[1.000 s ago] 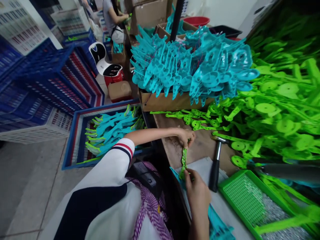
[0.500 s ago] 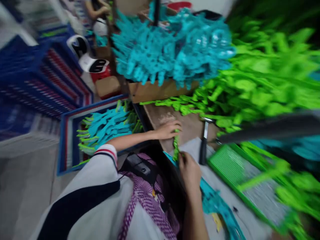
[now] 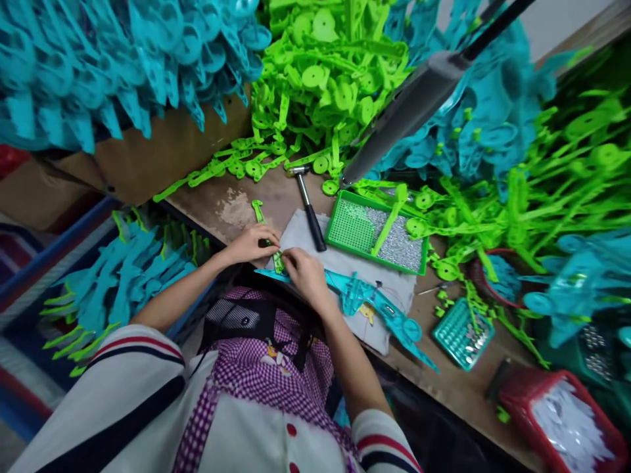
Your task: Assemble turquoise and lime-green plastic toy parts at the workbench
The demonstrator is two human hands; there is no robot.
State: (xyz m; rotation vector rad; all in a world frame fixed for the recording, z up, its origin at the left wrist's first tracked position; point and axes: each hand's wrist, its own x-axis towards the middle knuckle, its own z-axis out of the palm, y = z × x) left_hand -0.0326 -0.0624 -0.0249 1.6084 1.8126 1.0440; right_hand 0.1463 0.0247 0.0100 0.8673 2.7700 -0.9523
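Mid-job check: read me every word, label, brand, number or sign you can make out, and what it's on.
No text can be read anywhere in view.
Hammer: no readable marking on the handle.
Gray hanging tool: no brand or number legible; blurred.
Green piece in hand: too small to tell any lettering.
Purple checked apron: a cartoon print, no readable words.

A purple-checked apron point(image 3: 241, 378) covers a white shirt point(image 3: 261, 427) with striped sleeves point(image 3: 140, 341).
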